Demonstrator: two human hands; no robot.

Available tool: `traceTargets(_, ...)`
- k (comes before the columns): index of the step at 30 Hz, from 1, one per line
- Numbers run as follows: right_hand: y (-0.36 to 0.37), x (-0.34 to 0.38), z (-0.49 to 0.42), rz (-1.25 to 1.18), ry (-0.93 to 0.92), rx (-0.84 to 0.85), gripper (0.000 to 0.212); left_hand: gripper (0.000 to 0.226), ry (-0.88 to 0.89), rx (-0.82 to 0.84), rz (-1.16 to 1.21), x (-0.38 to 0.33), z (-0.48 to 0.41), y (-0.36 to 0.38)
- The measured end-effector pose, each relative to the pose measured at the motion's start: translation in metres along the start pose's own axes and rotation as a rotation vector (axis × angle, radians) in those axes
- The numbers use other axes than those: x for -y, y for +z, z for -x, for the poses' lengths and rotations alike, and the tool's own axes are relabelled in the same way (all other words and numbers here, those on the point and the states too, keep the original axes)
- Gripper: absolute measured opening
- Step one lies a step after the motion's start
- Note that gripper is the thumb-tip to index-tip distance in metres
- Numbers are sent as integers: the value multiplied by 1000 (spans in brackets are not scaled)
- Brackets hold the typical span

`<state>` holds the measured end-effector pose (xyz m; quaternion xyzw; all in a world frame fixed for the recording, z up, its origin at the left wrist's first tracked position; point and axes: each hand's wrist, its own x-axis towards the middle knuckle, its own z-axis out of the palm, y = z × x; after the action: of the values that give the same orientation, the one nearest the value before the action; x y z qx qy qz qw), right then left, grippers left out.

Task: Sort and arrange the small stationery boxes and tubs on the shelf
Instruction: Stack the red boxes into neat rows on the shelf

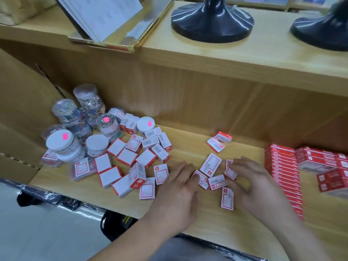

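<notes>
Hands bracket the loose boxes (216,182) between them: your left hand (177,187) flat, fingertips touching one, your right hand (250,183) curled over another, grip unclear, nearer the stacked boxes (282,166)

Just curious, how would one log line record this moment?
left hand: touches box | right hand: over boxes, grip unclear | tubs: clustered left

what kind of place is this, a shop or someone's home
Probably a stationery shop or its stockroom: many identical red-and-white boxes lie on a wooden shelf, clear tubs bear pink stickers, and red boxes stand stacked at right.
</notes>
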<state>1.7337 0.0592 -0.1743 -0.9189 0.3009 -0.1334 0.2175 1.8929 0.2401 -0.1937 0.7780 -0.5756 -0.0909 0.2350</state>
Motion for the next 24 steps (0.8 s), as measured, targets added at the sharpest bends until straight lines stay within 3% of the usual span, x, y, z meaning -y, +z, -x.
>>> traceTargets(2,-13,-9,3,77,44,-67,40,44,30,-26,30,-3,-17,2)
traceTargets(7,-34,-30,7,158,89,-127,36,24,-9,87,91,-11,-74,15)
traceTargets(13,-45,-37,20,4,150,-172,31,38,-52,243,-15,-39,-124,31)
traceTargets(24,-72,-45,34,-204,243,-313,19,13,-96,189,341,-36,-107,30)
